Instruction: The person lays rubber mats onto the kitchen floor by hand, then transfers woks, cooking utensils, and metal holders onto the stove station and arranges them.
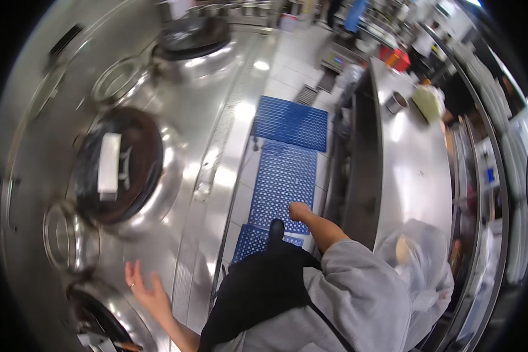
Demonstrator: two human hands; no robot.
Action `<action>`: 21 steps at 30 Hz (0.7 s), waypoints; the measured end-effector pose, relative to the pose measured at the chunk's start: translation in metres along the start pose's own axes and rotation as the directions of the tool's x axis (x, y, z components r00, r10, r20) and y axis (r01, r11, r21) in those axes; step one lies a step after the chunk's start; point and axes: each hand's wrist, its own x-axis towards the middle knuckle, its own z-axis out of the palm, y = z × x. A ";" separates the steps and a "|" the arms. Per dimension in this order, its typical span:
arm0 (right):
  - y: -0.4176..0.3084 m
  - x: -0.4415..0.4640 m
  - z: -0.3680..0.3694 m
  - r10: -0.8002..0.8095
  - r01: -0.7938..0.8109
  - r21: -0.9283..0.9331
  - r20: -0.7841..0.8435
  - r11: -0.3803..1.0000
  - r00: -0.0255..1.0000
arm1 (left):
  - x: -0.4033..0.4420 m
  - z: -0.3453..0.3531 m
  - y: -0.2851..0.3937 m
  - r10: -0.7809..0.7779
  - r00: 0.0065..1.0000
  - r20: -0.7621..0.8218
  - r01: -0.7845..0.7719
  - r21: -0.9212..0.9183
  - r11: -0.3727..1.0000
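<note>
My left hand (146,290) is held over the steel cooking range with its fingers spread and nothing in them. A ring shows on one finger. Nearest to it are a round steel pot rim (70,237) and, lower down, a dark pan (100,314) partly cut off by the view. Farther up the range, a dark round wok or lid (144,161) carries a pale rectangular piece (108,167). My right hand (300,212) hangs above the blue floor mats, its fingers curled in and mostly hidden. No object shows in it.
Perforated blue mats (284,176) line the aisle between the range (202,100) and a steel counter (413,176). On the counter are a metal cup (396,102), a greenish bundle (428,102) and a clear plastic bag (419,264). People stand blurred in the far background.
</note>
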 end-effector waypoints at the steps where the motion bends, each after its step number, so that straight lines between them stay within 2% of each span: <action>1: 0.037 -0.015 0.001 0.126 -0.126 0.077 0.002 0.989 0.992 | 0.010 0.021 0.029 0.100 0.990 0.104 -0.102 0.008 0.995; 2: 0.071 -0.026 -0.002 0.245 -0.243 0.149 0.006 0.959 0.970 | 0.019 0.045 0.058 0.197 0.961 0.194 -0.201 0.004 0.980; 3: 0.109 -0.021 0.021 0.256 -0.252 0.203 0.005 0.946 0.967 | 0.029 0.067 0.086 0.289 0.915 0.281 -0.299 -0.007 0.954; 4: 0.138 -0.011 0.045 0.268 -0.260 0.257 0.003 0.931 0.963 | 0.040 0.088 0.113 0.341 0.821 0.457 -0.360 -0.048 0.932; 6: 0.157 -0.023 0.035 0.316 -0.414 0.448 0.279 0.793 0.907 | 0.047 0.122 0.160 0.370 0.569 0.734 -0.424 -0.123 0.897; 8: 0.179 -0.015 0.062 0.327 -0.378 0.440 0.190 0.815 0.926 | 0.056 0.161 0.204 0.360 0.402 0.842 -0.442 -0.165 0.882; 9: 0.182 -0.009 0.056 0.301 -0.366 0.430 0.212 0.825 0.930 | 0.055 0.177 0.222 0.335 0.352 0.874 -0.428 -0.168 0.888; 10: 0.176 -0.009 0.045 0.276 -0.353 0.420 0.235 0.836 0.932 | 0.057 0.192 0.236 0.386 0.325 0.864 -0.478 -0.202 0.855; 12: 0.183 -0.007 0.052 0.268 -0.407 0.543 0.319 0.735 0.909 | 0.062 0.221 0.254 0.472 0.272 0.839 -0.571 -0.254 0.781; 14: 0.178 -0.011 0.026 0.273 -0.359 0.658 0.234 0.662 0.933 | 0.066 0.240 0.265 0.448 0.268 0.853 -0.581 -0.228 0.781; 17: 0.197 0.020 0.040 0.204 -0.152 0.714 0.013 0.684 0.979 | 0.077 0.266 0.282 0.446 0.233 0.864 -0.612 -0.226 0.758; 20: 0.216 0.043 0.014 0.186 -0.210 0.687 0.111 0.695 0.976 | 0.090 0.288 0.296 0.426 0.222 0.877 -0.602 -0.221 0.767; 21: 0.212 0.033 -0.007 0.255 -0.333 0.752 0.224 0.569 0.941 | 0.094 0.295 0.299 0.421 0.218 0.880 -0.595 -0.222 0.772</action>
